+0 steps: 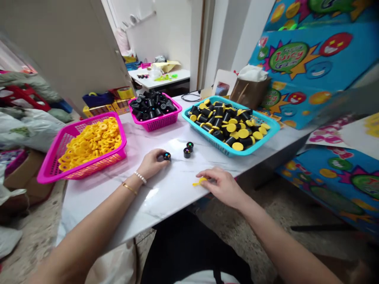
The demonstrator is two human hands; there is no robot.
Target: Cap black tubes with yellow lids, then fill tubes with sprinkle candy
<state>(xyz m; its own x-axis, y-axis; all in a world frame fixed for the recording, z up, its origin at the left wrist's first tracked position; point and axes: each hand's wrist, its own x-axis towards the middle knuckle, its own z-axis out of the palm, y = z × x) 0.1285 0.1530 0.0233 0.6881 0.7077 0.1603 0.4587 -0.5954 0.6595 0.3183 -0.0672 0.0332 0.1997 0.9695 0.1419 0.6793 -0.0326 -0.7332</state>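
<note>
Left fingers (159, 152) pinch a black pot (167, 156); right fingers (206, 173) pinch a yellow piece (202, 180). Both look light; the pot, seemingly stiff, suits a grip round its sides.

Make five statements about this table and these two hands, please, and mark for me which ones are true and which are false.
1. The left hand holds a black cup. True.

2. The right hand holds nothing. False: the right hand holds a small yellow piece.

3. Two more black cups stand on the table, held by no hand. True.

4. The yellow rings lie on the floor. False: they lie in a pink basket.

5. The blue basket contains only yellow things. False: it contains black and yellow pieces.
</note>
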